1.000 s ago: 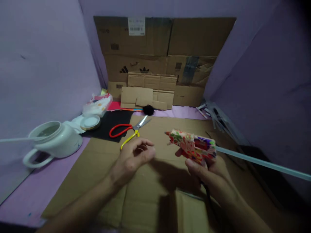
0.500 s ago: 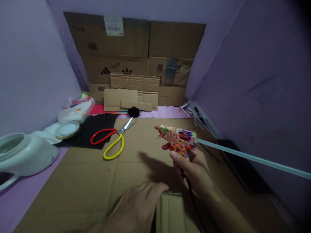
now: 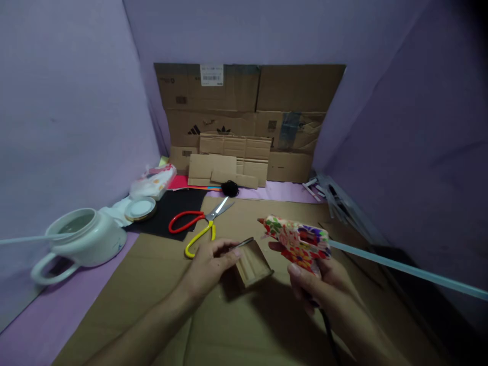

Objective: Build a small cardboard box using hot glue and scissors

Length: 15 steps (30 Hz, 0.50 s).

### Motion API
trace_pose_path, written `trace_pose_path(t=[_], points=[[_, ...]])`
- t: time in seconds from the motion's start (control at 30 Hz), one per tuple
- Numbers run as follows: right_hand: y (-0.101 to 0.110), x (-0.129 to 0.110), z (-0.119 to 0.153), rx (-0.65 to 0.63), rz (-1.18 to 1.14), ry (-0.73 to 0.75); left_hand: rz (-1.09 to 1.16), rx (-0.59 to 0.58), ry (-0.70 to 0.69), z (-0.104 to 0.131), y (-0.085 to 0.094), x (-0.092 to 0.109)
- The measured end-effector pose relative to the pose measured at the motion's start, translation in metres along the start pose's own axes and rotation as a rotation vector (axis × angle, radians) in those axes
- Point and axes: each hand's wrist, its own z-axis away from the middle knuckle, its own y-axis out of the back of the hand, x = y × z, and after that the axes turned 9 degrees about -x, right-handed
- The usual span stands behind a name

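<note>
My left hand (image 3: 213,262) grips a small cardboard box (image 3: 253,262) by its left side, thumb on top; the box is tilted, showing a hollow inside. In my right hand (image 3: 324,284) is a flower-patterned hot glue gun (image 3: 299,241), its nozzle pointing left, just above and to the right of the box, not touching it. A long translucent glue stick (image 3: 400,267) sticks out of the gun's back, and a black cord hangs below. Scissors (image 3: 209,217) with one red and one yellow handle lie open behind my left hand.
A white teapot (image 3: 95,239) stands at left, near a round lid (image 3: 140,208) and black sheet (image 3: 163,218). Black yarn (image 3: 230,188) and cardboard pieces (image 3: 213,168) are at the back. Glue sticks (image 3: 337,198) lie by the right wall. A cardboard sheet (image 3: 152,305) covers the work surface.
My left hand has lifted the cardboard box from the lower edge and brought it forward, tilting it, near the glue gun's nozzle. The whole view has shifted, with more of the teapot showing.
</note>
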Motion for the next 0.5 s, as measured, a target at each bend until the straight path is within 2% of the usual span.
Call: trace_pose_path(t=[0.17, 0.27, 0.37, 0.5], points=[[-0.006, 0.005, 0.002, 0.011, 0.015, -0.039, -0.101, 0.089, -0.043, 0.001, -0.007, 0.001], [-0.013, 0.011, 0.004, -0.039, 0.068, -0.089, -0.124, 0.145, -0.054, 0.001, -0.010, 0.002], [-0.013, 0.015, 0.005, -0.059, 0.083, -0.090, -0.075, 0.135, 0.003, 0.000, -0.010, 0.003], [-0.005, 0.010, 0.007, -0.031, 0.157, -0.018, 0.023, 0.061, 0.095, 0.000, -0.005, 0.007]])
